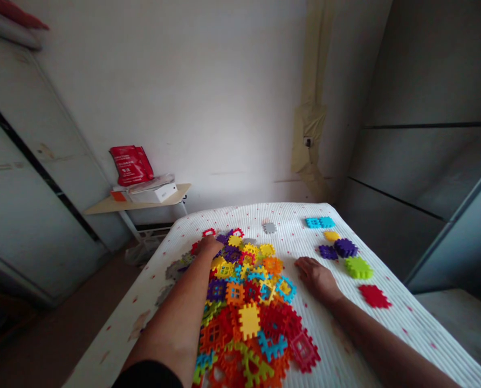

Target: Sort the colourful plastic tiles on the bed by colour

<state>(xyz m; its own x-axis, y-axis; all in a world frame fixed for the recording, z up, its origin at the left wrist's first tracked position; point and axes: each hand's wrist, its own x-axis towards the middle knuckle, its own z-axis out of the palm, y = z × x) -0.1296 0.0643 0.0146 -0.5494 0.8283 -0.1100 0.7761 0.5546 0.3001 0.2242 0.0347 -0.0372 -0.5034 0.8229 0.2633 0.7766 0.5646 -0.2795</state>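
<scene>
A heap of colourful notched plastic building tiles (249,320) covers the middle of the cloth. My left hand (208,246) reaches to the far left part of this heap, beside purple tiles (232,253) and a red tile; its fingers are mostly hidden, so whether it holds one is unclear. To the right of the heap, my right hand (316,276) rests on the cloth with fingers loosely extended and nothing visible in them. Sorted tiles lie beyond it: blue (320,222), yellow (331,236), a purple stack (345,248), lime green (358,268) and red (375,296).
A white ribbed cloth (410,334) with red specks covers the work surface. One grey tile (269,228) lies near its far edge. Behind on the left, a small table (103,205) bears a red bag (131,164) and a white box (155,193). Grey cabinets (426,161) stand at right.
</scene>
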